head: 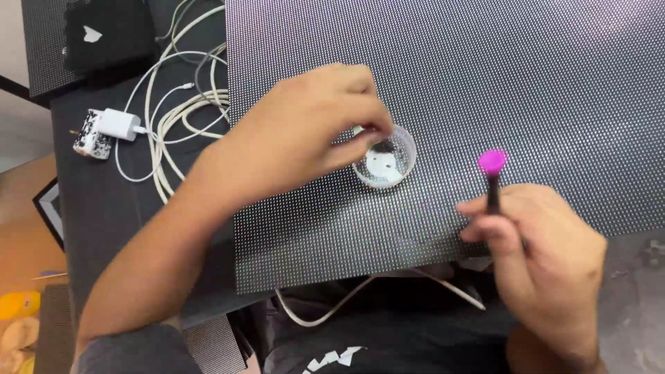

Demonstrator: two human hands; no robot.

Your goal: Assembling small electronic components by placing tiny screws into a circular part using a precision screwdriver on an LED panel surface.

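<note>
Right hand grip: the right hand (547, 256) is closed around a thin black tool (493, 194), thumb and first fingers pinching the shaft like a pen; this looks like a hold for fine, exact work
Tool tip: the magenta cap (492, 161) points up and away from the person, above the panel and not touching it, so the tool seems kept ready and not in use at this moment
Left hand grip: the left hand (312, 131) reaches into a small clear round dish (385, 163); its fingertips (370, 135) are bent together at the rim, as if pinching something very small, but I cannot tell if anything is held, because the fingers hide it
Dish: it stands directly on the panel, between the two hands, so both can reach it easily; some small pale and dark bits lie inside, too blurred to name
Panel: a large dark LED panel (485, 62) with a fine grid of dots lies flat on the table and fills most of the view; its near edge is just in front of the person's body
Further left: white cables (181, 111) lie in loose loops beside the panel, with a white charger plug (119, 125) at their end, well apart from the hands
Far corner: a black module (111, 34) rests at the top left of the dark table (104, 208)
</note>
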